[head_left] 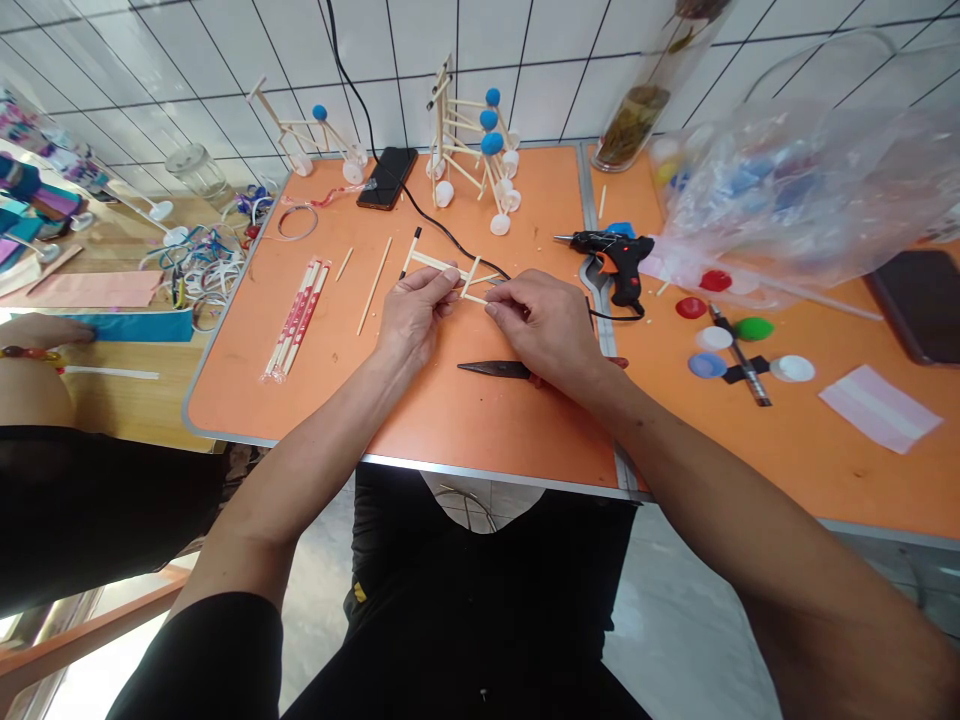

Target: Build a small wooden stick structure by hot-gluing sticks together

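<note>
Above the middle of the orange table, my left hand (420,310) pinches a small frame of pale wooden sticks (435,264), which has a black-wrapped piece at its far left end. The fingers of my right hand (544,320) are closed at the right end of the same frame, on a short stick. Under my right hand lies a pair of pointed scissors or pliers (491,369), its handles partly covered. A black glue gun (619,255) rests to the right. Loose sticks (375,285) and a plastic-wrapped pack of chopsticks (298,318) lie left of my hands.
Stick models with bottle-cap wheels (480,140) stand at the back near a phone (387,178). A black cable (431,218) crosses the table. Bottle caps (709,365), a pen (739,352) and a plastic bag (795,190) are at right. Another person's arm (37,375) is at left.
</note>
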Demonstrator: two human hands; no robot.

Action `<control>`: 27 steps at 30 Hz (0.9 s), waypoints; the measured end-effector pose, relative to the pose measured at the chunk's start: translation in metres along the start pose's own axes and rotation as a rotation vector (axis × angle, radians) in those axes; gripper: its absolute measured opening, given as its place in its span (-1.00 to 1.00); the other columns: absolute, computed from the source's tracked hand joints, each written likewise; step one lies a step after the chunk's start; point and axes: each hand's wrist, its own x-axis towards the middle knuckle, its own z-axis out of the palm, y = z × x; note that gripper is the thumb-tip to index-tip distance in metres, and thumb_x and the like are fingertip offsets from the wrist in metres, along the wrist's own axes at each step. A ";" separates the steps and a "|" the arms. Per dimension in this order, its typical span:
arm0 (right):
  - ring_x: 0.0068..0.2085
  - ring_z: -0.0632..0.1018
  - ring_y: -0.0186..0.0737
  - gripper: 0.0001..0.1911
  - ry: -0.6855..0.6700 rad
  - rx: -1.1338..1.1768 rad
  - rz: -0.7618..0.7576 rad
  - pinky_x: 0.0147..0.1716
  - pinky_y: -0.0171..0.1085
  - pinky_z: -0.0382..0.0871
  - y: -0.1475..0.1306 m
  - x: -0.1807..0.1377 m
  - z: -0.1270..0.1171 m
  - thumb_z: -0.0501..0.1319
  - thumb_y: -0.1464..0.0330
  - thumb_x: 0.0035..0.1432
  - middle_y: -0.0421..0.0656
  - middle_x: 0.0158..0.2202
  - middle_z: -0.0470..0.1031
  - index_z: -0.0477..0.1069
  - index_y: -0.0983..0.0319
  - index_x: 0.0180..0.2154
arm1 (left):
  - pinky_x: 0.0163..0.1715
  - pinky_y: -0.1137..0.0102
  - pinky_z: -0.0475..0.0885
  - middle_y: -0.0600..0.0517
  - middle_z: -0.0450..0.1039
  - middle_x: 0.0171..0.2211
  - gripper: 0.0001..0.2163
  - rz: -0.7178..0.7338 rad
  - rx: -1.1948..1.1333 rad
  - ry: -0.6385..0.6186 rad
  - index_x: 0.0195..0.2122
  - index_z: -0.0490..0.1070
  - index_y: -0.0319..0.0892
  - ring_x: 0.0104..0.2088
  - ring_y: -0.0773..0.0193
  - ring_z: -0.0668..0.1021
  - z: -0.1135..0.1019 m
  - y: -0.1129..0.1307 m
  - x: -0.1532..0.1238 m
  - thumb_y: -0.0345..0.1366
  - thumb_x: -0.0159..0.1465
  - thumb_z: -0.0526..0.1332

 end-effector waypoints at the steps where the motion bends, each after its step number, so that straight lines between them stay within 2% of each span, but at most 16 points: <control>1: -0.20 0.64 -0.01 -0.85 -0.001 0.001 0.002 -0.10 -0.08 0.49 0.000 0.000 0.000 0.32 0.43 0.37 -0.11 -0.27 0.68 0.67 0.15 -0.26 | -0.42 0.58 0.39 0.08 0.66 -0.39 -0.83 -0.002 -0.011 -0.003 -0.35 0.69 -0.16 -0.44 0.47 0.57 0.000 0.000 0.000 -0.42 0.28 0.64; 4: -0.19 0.64 -0.01 -0.86 -0.005 0.004 0.002 -0.10 -0.09 0.49 0.001 0.000 0.000 0.33 0.43 0.37 -0.10 -0.26 0.68 0.67 0.15 -0.25 | -0.43 0.59 0.40 0.08 0.66 -0.39 -0.79 -0.005 -0.040 -0.012 -0.37 0.68 -0.17 -0.44 0.48 0.58 0.000 0.000 0.000 -0.41 0.23 0.68; 12: -0.19 0.62 0.00 -0.84 -0.025 -0.007 0.005 -0.09 -0.07 0.49 -0.001 0.000 -0.001 0.31 0.43 0.38 -0.10 -0.26 0.69 0.67 0.14 -0.25 | -0.42 0.58 0.43 0.07 0.68 -0.39 -0.83 -0.025 -0.067 -0.030 -0.34 0.71 -0.17 -0.43 0.47 0.60 -0.002 -0.002 0.001 -0.42 0.27 0.66; 19: -0.18 0.64 -0.01 -0.84 -0.010 0.007 0.012 -0.08 -0.07 0.50 -0.001 0.000 0.000 0.33 0.45 0.37 -0.11 -0.26 0.68 0.69 0.14 -0.23 | -0.42 0.57 0.43 0.07 0.68 -0.39 -0.80 -0.024 -0.065 0.001 -0.37 0.68 -0.18 -0.44 0.46 0.60 0.001 -0.001 0.000 -0.44 0.26 0.67; 27: -0.18 0.67 -0.04 -0.77 0.036 0.144 0.138 -0.09 -0.06 0.57 -0.002 0.000 0.004 0.39 0.46 0.28 -0.10 -0.17 0.72 0.74 0.15 -0.07 | -0.39 0.57 0.44 0.07 0.68 -0.39 -0.82 -0.019 -0.064 -0.007 -0.38 0.69 -0.17 -0.43 0.47 0.59 0.000 -0.003 0.001 -0.45 0.31 0.62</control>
